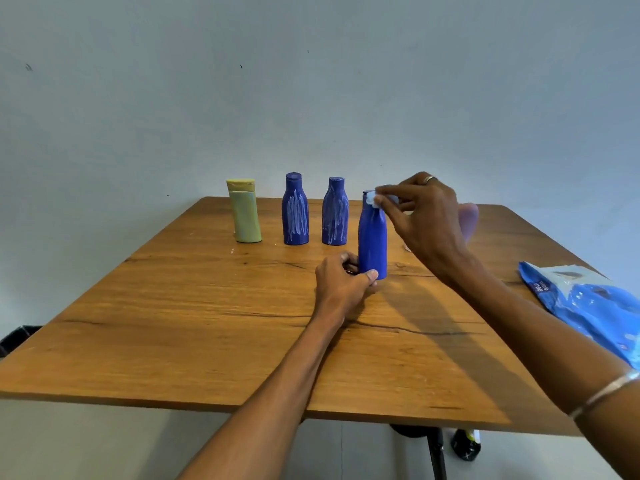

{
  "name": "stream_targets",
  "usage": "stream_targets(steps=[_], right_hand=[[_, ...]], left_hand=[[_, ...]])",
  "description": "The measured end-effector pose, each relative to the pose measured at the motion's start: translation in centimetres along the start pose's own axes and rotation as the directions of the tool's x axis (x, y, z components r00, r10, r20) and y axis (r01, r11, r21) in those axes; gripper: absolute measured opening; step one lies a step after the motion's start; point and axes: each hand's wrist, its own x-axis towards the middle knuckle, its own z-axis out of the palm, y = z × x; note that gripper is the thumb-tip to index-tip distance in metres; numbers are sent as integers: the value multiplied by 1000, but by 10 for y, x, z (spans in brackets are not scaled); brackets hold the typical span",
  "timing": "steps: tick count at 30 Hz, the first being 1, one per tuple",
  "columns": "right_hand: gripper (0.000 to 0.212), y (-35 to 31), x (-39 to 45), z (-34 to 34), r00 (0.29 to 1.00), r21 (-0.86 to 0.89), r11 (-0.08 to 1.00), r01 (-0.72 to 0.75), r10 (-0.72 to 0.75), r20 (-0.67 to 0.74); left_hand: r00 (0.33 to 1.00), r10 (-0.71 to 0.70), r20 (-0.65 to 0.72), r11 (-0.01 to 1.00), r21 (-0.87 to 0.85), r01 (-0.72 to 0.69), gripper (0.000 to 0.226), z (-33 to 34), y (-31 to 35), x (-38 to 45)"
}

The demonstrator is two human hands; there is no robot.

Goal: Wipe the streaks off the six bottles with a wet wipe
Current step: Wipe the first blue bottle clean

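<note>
Left hand grip on bottle base, mid-table, off edges.

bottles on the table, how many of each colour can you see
blue bottles: 3, two streaked at the back and one held in front
yellow bottle: 1
pale purple bottle: 1, mostly hidden behind the right hand
total: 5 in view; a sixth cannot be made out
</note>
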Motion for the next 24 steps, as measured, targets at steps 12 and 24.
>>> stream_targets(steps=[12,24], right_hand=[[23,-4,-5,-5,992,-64,994,88,-81,102],[25,-13,-3,-8,936,-163,966,202,-141,323]], left_hand=[[1000,6,5,1000,4,-6,23,1,0,1],[1000,-13,0,1000,3,13,26,1,3,-1]])
